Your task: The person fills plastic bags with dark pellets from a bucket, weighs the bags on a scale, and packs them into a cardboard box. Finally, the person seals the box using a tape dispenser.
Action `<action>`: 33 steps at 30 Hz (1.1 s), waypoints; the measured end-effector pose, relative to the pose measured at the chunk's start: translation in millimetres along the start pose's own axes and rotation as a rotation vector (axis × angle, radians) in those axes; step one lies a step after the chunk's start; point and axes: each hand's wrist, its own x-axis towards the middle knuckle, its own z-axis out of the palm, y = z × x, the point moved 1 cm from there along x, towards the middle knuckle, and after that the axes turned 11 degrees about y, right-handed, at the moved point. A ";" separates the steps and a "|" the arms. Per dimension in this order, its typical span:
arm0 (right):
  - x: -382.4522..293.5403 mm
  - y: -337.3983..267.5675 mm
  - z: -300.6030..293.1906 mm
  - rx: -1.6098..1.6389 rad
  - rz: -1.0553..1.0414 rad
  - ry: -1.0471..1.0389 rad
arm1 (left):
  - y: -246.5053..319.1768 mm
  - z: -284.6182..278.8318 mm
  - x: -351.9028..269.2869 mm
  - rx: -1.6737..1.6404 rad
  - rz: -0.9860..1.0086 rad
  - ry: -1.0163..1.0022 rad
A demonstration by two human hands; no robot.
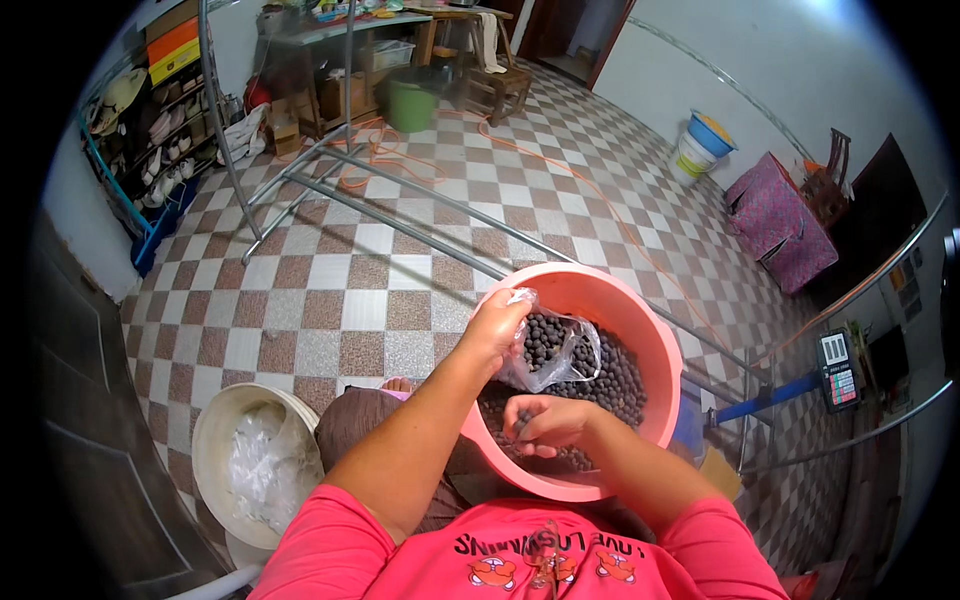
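My left hand [498,327] grips the rim of a clear plastic bag [541,375] over a pink plastic basin [660,352]. Dark round balls, perhaps nuts or seeds, show inside the bag's mouth. Many more of these dark balls [619,375] cover the bottom of the basin. Just below the bag, inside the basin, my right hand [546,424] is curled with a few dark balls held in its fingers. The bag hides part of the heap, and the undersides of both hands cannot be seen.
A white bucket [214,442] of clear plastic bags [266,457] stands at my left. Beyond the basin, a metal tube frame [420,236] crosses the checkered floor [360,307]. A digital scale display [837,369] on a blue post is at right. An orange cable [600,196] trails across the tiles.
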 end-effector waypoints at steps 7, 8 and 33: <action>-25.9 -40.7 -19.9 0.221 -0.224 0.144 | -3.1 -1.4 0.4 0.024 0.034 0.011; -23.8 -48.4 -24.3 0.189 -0.229 0.253 | -3.7 -0.7 1.7 0.022 0.049 0.008; -39.8 -51.3 -92.9 -0.619 -0.442 1.199 | -0.4 4.8 -0.6 0.007 0.031 0.024</action>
